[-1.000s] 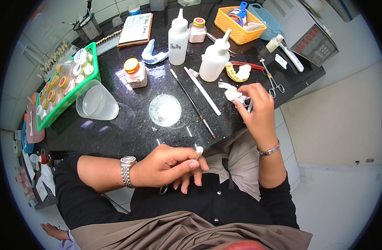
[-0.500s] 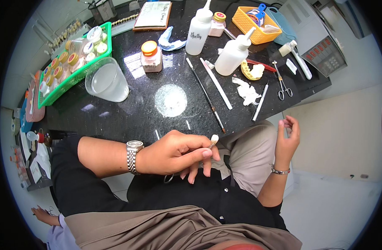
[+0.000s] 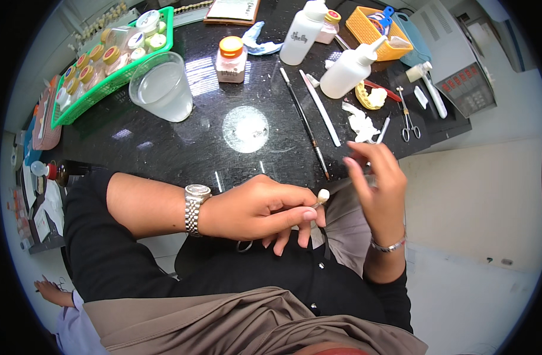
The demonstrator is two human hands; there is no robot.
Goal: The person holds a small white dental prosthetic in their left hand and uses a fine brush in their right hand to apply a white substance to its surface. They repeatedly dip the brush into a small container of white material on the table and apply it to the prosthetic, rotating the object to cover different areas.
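Note:
Between the thumb and fingers of my left hand [image 3: 265,210] is a slim metal clamp with a finger ring [image 3: 244,245] showing below the palm. Its tip carries a small whitish tooth crown [image 3: 323,195], just past my fingertips. My right hand [image 3: 377,186] is raised to the right of the crown, apart from it. Its fingers are loosely curled and spread, with nothing seen in them. Beyond those fingertips lies a silver pen-like tool [image 3: 384,129], partly hidden, beside a crumpled white tissue [image 3: 361,123]. A thin dark-handled brush [image 3: 303,121] and a white stick [image 3: 319,107] lie on the table.
Two white squeeze bottles [image 3: 345,74], a powder jar [image 3: 231,62] and a glass of cloudy liquid [image 3: 162,89] stand on the black table [image 3: 188,151]. A green basket of jars [image 3: 114,74] is at left. A yellow dental cast [image 3: 371,96] and scissor-like forceps [image 3: 408,121] lie at right.
My right hand has moved left and up over the table's edge, closer to the crown. My left hand has shifted slightly right, still holding the clamp. The view has moved a little.

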